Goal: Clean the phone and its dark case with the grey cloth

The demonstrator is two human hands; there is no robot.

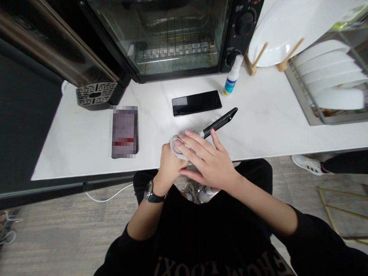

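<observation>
My left hand [168, 163], with a watch at its wrist, is closed at the counter's front edge; its fingers are mostly hidden. Over it lies my right hand [211, 163], fingers extended and pressing on a crumpled white cloth [178, 148]. A black phone [220, 123], seen nearly edge-on, sticks out past my right fingers, tilted up to the right. Its lower end is covered by my hands and the cloth, and appears to be in my left hand. Behind it a second black phone [197, 103] rests screen up. A small white spray bottle [231, 81] stands beside that phone.
Left of my hands, a dark device [124, 132] with a blurred screen lies on the white counter [81, 150]. A toaster oven [175, 37] stands at the back, with a drip-tray machine [96, 94] to its left. Plates [328, 66] fill a rack on the right.
</observation>
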